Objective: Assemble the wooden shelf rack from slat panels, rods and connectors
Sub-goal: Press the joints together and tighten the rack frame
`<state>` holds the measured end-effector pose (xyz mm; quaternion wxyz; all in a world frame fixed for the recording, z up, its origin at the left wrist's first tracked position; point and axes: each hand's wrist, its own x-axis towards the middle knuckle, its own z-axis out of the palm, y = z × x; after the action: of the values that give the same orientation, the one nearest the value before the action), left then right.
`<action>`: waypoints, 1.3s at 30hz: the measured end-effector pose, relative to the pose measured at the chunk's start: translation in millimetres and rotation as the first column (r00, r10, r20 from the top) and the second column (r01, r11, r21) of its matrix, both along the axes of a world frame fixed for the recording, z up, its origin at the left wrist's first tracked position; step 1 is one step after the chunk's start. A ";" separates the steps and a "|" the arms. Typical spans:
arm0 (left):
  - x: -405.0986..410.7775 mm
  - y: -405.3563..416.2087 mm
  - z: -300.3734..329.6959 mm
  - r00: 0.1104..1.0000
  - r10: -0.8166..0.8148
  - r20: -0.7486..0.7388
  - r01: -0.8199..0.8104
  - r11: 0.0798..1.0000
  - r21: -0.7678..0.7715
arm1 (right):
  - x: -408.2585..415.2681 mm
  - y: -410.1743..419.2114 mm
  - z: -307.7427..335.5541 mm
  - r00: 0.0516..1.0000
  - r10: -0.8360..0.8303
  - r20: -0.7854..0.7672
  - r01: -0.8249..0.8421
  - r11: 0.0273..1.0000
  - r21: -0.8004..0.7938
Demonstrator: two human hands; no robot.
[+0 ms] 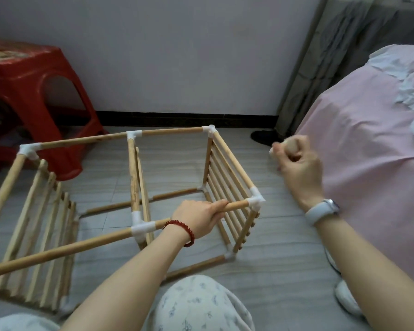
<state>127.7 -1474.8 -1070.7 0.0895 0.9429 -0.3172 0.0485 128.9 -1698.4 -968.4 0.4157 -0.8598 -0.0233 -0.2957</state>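
Left hand (pixel 201 217): I am gripping the rack's near top rod (pixel 237 206).
Right hand (pixel 296 161): I am clenching a small pale piece, raised beside the rack (pixel 139 187).

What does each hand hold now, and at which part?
The left hand grips the rack's near top rod, close to the white corner connector. The right hand is curled around something small; it cannot be told.

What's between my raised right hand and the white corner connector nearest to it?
Only bare grey floor in the head view, between the right hand and the corner connector.
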 end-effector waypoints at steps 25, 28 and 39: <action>7.1 -3.6 0.1 1.000 0.006 0.006 -0.006 0.993 -0.116 | -4.1 18.7 -47.8 0.880 -0.032 -0.473 -0.191 0.889 -0.415; -2.0 4.2 11.2 0.999 0.033 -0.028 -0.038 0.983 -0.182 | -1.5 37.3 -35.1 0.881 0.034 -0.472 -0.247 0.884 -0.398; -57.8 182.2 28.0 0.838 0.419 -0.350 -0.440 0.898 0.021 | -13.1 163.2 -22.0 0.758 0.335 -0.559 -0.531 0.815 -0.233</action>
<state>69.9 -1292.7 -1042.6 0.1590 0.9803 -0.0756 -0.0896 115.8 -1535.2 -990.4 0.2918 -0.9389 -0.1752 0.0506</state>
